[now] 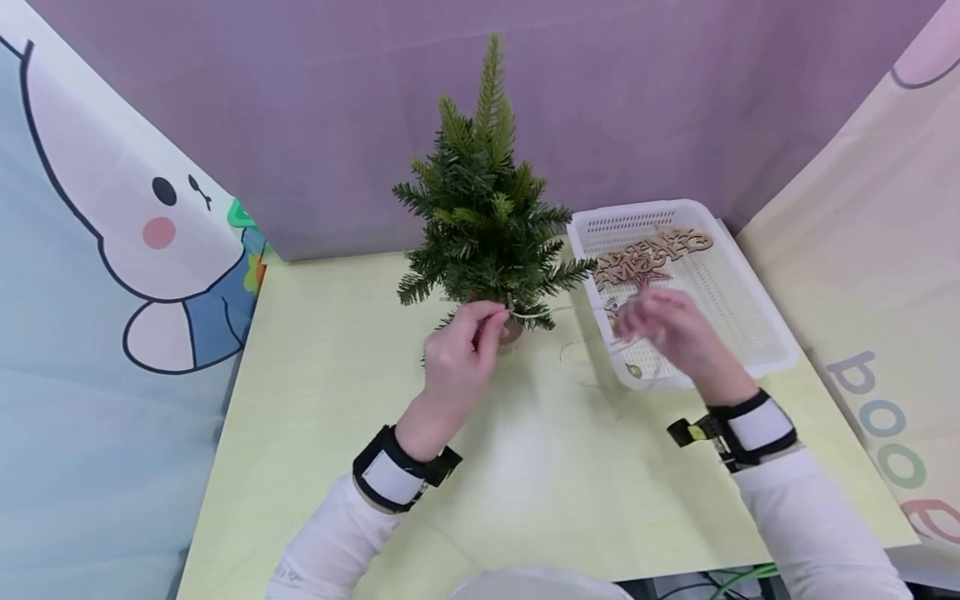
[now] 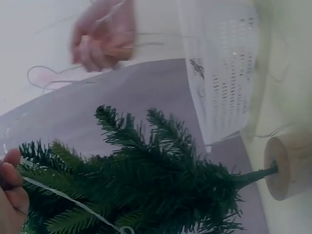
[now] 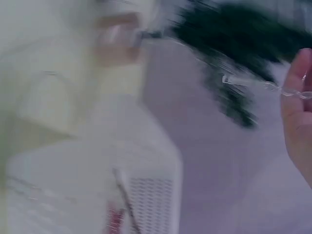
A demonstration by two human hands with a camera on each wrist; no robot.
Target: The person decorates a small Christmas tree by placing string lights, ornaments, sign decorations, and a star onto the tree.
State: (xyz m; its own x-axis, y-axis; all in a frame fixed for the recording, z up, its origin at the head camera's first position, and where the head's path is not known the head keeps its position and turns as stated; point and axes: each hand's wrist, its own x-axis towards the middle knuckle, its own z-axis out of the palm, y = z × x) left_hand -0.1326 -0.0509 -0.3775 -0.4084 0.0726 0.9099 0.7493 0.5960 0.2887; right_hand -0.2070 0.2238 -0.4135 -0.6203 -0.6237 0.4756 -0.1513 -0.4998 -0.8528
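Note:
A small artificial Christmas tree (image 1: 487, 208) stands upright on a round wooden base (image 2: 290, 168). At its lower branches, my left hand (image 1: 461, 354) pinches a thin silvery wire (image 1: 531, 316) between thumb and fingertips; the same wire strand (image 2: 73, 201) runs off from those fingers in the left wrist view. My right hand (image 1: 667, 329), blurred, is over the white basket with its fingers curled, and loops of the wire pass through it in the left wrist view. A twisted wire length (image 3: 273, 87) crosses its fingers in the right wrist view.
A white perforated basket (image 1: 757, 292) stands right of the tree. In it lie several brown wooden cutout pieces (image 1: 648, 254), including letter shapes, and a reddish star-like piece. A loose wire loop (image 1: 564, 354) trails on the pale yellow table (image 1: 315, 350). Purple cloth (image 1: 315, 125) hangs behind.

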